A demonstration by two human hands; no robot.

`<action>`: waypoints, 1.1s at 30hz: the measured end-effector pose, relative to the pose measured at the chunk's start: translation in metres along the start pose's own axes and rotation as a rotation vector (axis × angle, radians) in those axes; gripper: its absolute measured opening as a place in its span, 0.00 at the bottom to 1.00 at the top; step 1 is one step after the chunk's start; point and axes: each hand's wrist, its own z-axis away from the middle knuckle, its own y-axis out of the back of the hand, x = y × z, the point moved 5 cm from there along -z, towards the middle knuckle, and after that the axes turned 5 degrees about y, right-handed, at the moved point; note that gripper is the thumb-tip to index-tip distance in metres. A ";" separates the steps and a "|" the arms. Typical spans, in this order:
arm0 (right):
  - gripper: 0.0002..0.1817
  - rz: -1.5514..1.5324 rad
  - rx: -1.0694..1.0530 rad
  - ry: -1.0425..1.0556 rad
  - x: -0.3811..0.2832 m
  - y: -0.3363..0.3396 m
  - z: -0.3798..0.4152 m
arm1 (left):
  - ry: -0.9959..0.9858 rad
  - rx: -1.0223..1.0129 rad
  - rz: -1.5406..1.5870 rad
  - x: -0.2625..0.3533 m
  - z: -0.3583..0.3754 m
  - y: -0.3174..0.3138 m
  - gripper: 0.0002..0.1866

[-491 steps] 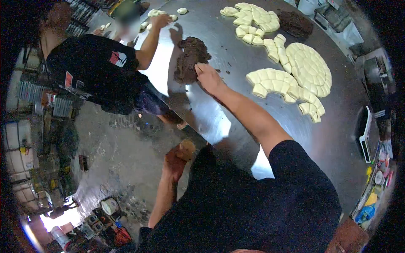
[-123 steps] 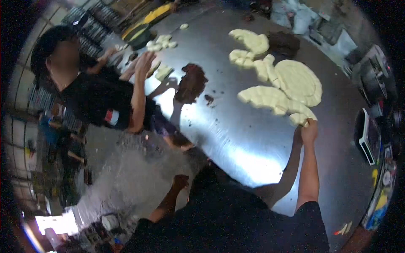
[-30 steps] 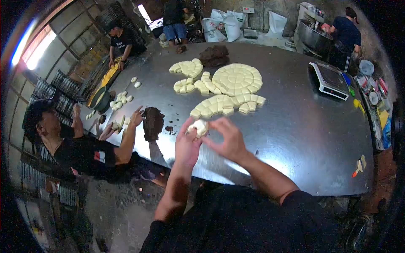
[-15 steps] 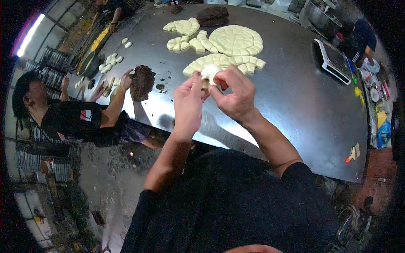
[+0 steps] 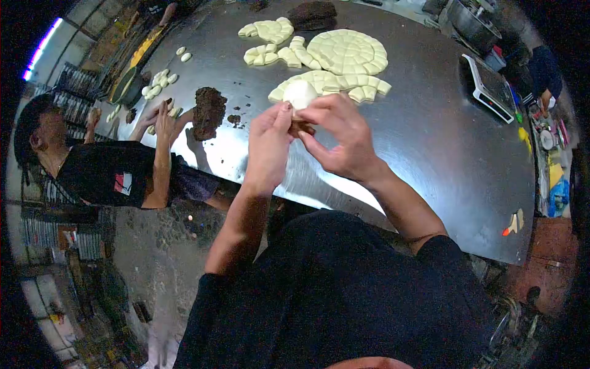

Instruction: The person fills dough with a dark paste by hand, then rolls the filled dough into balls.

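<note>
A smooth white dough ball [image 5: 300, 94] with some brown filling at its underside is held above the metal table [image 5: 424, 135]. My left hand [image 5: 270, 140] grips it from the left with the fingers closed. The fingers of my right hand [image 5: 340, 132] are bent against its right side. Just behind the ball lies a curved band of cut pale dough [image 5: 344, 81]. Farther back is a round slab of scored dough [image 5: 347, 52], with smaller dough pieces [image 5: 275, 31] to its left.
Brown filling [image 5: 209, 113] sits left of my hands, with another dark mound [image 5: 312, 15] at the back. A co-worker [image 5: 92, 160] handles pieces near white dough balls [image 5: 161, 81]. A scale [image 5: 488, 89] stands right; a scraper [image 5: 515, 222] lies at the right edge.
The ball now shows a rounder white top, and my right fingers have shifted around its lower side. The co-worker's hands have moved from the brown filling to the dough pieces.
</note>
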 end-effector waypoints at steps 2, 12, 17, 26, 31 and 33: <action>0.12 -0.095 0.125 -0.162 0.009 0.000 0.011 | -0.048 -0.013 -0.033 -0.003 -0.005 0.004 0.14; 0.11 -0.135 -0.143 -0.313 0.014 -0.017 0.081 | -0.012 0.009 -0.661 -0.057 -0.025 0.039 0.11; 0.06 -0.180 -0.225 -0.580 0.042 -0.011 0.142 | 0.133 -0.128 -0.780 -0.212 -0.044 0.134 0.10; 0.17 -0.443 0.065 -0.393 0.055 -0.025 0.022 | 0.562 0.270 -0.733 -0.235 -0.024 0.133 0.20; 0.27 0.002 -0.047 -0.259 0.052 -0.116 0.043 | 0.516 0.413 -0.204 -0.241 0.001 0.165 0.23; 0.33 0.119 -0.513 -0.291 0.063 -0.208 0.175 | 0.407 0.528 -0.280 -0.234 0.014 0.191 0.32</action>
